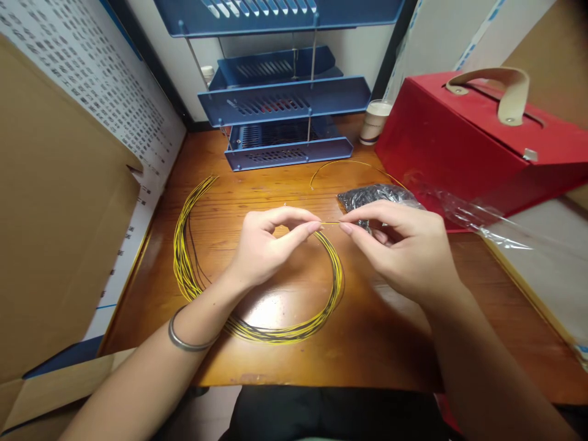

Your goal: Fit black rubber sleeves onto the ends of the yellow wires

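Between the fingertips of both hands runs a short stretch of thin yellow wire. My left hand pinches it with thumb and forefinger, and my right hand pinches it a little way to the right. Below my left hand, a loose curved bundle of yellow and black wires lies on the wooden table, partly covered by my left forearm. A clear plastic bag of small black pieces sits just behind my right hand. Past the bag, a single yellow wire arcs over the tabletop.
Blue stacked trays stand at the back of the table. Beside them is a paper cup. A red box with a beige handle takes up the right back. Cardboard rises along the left.
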### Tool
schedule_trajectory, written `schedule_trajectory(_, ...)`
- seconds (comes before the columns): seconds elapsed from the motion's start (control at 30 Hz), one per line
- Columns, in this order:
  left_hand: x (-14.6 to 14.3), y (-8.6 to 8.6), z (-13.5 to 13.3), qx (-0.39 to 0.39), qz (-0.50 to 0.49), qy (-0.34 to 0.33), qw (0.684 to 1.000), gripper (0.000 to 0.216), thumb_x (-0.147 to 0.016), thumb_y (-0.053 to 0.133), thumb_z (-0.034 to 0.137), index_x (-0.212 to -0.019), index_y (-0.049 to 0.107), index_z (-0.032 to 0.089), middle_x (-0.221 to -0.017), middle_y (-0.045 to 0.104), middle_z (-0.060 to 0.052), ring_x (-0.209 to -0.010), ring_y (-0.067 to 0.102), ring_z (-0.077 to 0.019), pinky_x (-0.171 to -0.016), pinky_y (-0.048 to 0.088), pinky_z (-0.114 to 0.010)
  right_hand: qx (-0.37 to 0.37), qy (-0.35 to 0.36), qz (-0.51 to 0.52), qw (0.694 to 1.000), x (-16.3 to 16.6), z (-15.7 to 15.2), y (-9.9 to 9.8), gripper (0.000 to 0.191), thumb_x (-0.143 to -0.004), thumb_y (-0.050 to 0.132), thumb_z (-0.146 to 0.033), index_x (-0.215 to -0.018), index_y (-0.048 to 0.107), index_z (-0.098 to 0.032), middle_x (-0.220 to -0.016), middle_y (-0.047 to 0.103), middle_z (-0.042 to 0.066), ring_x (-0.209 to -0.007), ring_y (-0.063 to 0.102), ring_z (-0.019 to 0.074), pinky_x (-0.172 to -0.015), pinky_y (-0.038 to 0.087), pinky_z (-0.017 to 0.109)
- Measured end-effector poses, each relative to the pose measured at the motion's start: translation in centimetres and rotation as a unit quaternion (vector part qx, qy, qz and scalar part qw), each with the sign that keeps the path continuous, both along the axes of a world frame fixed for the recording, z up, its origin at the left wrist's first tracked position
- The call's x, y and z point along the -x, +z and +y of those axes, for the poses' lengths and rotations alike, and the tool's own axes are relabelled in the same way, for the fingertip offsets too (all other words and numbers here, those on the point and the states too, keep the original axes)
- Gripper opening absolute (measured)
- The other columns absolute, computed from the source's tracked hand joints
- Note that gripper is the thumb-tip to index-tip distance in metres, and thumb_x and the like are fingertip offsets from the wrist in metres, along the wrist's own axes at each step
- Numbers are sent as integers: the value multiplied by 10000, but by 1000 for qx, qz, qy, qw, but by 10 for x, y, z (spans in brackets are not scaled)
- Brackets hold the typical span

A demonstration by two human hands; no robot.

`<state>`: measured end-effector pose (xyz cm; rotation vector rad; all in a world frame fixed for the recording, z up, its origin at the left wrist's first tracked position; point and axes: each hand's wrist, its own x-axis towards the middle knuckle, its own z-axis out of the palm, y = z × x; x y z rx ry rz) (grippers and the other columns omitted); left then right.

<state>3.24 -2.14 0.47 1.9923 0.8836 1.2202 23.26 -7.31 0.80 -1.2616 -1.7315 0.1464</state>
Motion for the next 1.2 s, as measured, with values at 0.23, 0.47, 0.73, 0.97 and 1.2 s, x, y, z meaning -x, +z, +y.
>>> schedule_trajectory(0.23, -2, 0, -1, 24, -4, -8, 1000, 120, -822, 783, 258, -863, 783, 145, -847, 796, -55, -754, 740, -153, -727, 592, -238, -6, -7, 9, 1000, 0, 0, 1, 96, -846, 675, -179, -782, 738, -210, -655, 637, -15, -498, 394, 97, -515, 326, 278)
schedule_trajectory(0.47, -3, 0, -2, 33, -35, -21, 999, 140, -832, 780, 274, -847, 771, 135, -828, 794, -60, -747, 746, -152, -724, 593, -221, -10, 5, 15, 1000, -1, 1, 2, 87, -826, 685, -169, -754, 729, -189, -661, 650, -8, -491, 384, 87, -502, 322, 273)
schedule_trajectory(0.73, -2, 0, 1, 47, -42, -4, 998, 126, -848, 765, 264, -835, 767, 139, -814, 792, -54, -723, 745, -143, -704, 596, -212, 13, -38, 81, 996, 0, 3, 0, 44, -842, 692, -183, -817, 728, -189, -682, 668, -8, -508, 482, 97, -485, 377, 255)
schedule_trajectory(0.97, -5, -3, -2, 48, -44, -42, 997, 95, -844, 764, 231, -851, 777, 137, -825, 800, -44, -749, 758, -130, -720, 599, -174, 21, 65, 86, 994, 7, 4, -4, 49, -893, 645, -164, -914, 679, -191, -984, 746, 42, -908, 693, 161, -825, 534, 277)
schedule_trajectory(1.2, -6, -4, -4, 47, -50, -48, 996, 96, -838, 773, 239, -846, 782, 144, -806, 797, -35, -701, 755, -129, -689, 608, -176, 95, 67, 54, 992, 9, 2, -2, 62, -897, 628, -194, -852, 671, -194, -646, 606, -32, -503, 470, 89, -506, 373, 260)
